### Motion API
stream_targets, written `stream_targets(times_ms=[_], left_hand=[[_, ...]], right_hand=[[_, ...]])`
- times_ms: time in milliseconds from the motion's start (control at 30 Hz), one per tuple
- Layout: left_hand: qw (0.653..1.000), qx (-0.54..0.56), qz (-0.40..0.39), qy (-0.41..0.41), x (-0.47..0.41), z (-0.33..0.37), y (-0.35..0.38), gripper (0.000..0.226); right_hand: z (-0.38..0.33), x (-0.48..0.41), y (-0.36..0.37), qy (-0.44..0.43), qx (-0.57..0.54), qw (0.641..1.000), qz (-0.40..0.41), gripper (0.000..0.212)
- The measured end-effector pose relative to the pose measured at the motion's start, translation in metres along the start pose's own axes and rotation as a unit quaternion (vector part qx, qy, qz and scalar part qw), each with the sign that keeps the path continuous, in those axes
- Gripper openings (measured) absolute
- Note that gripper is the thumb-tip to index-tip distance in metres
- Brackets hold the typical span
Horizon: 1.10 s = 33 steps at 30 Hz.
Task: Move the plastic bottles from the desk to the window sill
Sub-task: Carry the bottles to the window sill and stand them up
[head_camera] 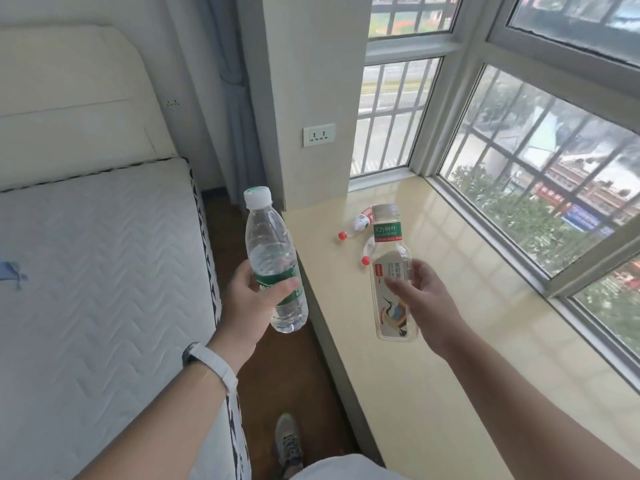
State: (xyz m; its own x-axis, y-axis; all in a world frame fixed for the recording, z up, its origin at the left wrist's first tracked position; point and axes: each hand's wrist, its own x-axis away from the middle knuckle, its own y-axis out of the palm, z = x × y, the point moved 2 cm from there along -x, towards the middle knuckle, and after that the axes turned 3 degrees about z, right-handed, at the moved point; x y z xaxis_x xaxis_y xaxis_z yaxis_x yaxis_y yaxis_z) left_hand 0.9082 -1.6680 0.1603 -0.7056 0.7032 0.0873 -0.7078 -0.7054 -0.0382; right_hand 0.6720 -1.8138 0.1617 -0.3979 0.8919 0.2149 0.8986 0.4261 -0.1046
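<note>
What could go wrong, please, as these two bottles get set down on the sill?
Two red-capped bottles already lie on the window sill just beyond the tea bottle in the right hand; setting down there might knock them. The water bottle in the left hand hangs over the floor, short of the sill's edge.

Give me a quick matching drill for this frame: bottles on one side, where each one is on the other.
Things:
1. green-label water bottle
2. tea bottle
3. red-cap bottles

Places:
A. lying on the window sill
B. held in the right hand, above the sill
C. held in the left hand, over the floor beside the bed

Pairs: 1-C, 2-B, 3-A
</note>
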Motion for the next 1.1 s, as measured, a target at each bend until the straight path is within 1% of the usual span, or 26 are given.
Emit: stream_targets(times_ms=[67, 200, 300, 467, 567, 767, 867, 933, 1000, 1100], left_hand=[[1.0, -0.007, -0.005, -0.001, -0.03, 0.002, -0.01, 0.051], [1.0, -0.002, -0.01, 0.002, -0.085, 0.001, -0.031, 0.042], [1.0, 0.002, -0.019, 0.002, -0.117, 0.0, -0.043, 0.039], [1.0, 0.01, -0.024, -0.008, -0.147, -0.001, -0.057, 0.041], [0.999, 0.002, -0.029, -0.017, -0.159, -0.005, -0.06, 0.044], [0.999, -0.012, -0.03, -0.035, -0.187, -0.009, -0.059, 0.048], [0.999, -0.018, -0.017, -0.042, -0.207, -0.01, -0.054, 0.044], [0.999, -0.023, -0.012, -0.045, -0.223, -0.01, -0.049, 0.043], [0.998, -0.03, -0.01, -0.046, -0.243, -0.01, -0.041, 0.041], [0.997, -0.044, -0.016, -0.053, -0.273, -0.007, -0.026, 0.038]], right_hand=[[-0.008, -0.02, 0.02, -0.003, 0.006, 1.0, 0.005, 0.065], [-0.024, -0.052, 0.054, -0.027, -0.005, 0.999, 0.025, 0.053], [-0.029, -0.067, 0.074, -0.029, -0.009, 0.999, 0.024, 0.046], [-0.036, -0.09, 0.095, -0.023, -0.003, 0.999, 0.031, 0.039], [-0.038, -0.107, 0.106, -0.022, -0.008, 0.999, 0.034, 0.04], [-0.035, -0.142, 0.121, -0.01, -0.007, 1.0, 0.017, 0.033], [-0.03, -0.167, 0.124, -0.002, -0.007, 1.0, 0.008, 0.02], [-0.027, -0.188, 0.126, 0.003, -0.009, 1.0, 0.004, 0.017], [-0.027, -0.213, 0.126, 0.009, -0.02, 1.0, -0.003, 0.019], [-0.029, -0.252, 0.128, 0.019, -0.035, 0.999, -0.013, 0.038]])
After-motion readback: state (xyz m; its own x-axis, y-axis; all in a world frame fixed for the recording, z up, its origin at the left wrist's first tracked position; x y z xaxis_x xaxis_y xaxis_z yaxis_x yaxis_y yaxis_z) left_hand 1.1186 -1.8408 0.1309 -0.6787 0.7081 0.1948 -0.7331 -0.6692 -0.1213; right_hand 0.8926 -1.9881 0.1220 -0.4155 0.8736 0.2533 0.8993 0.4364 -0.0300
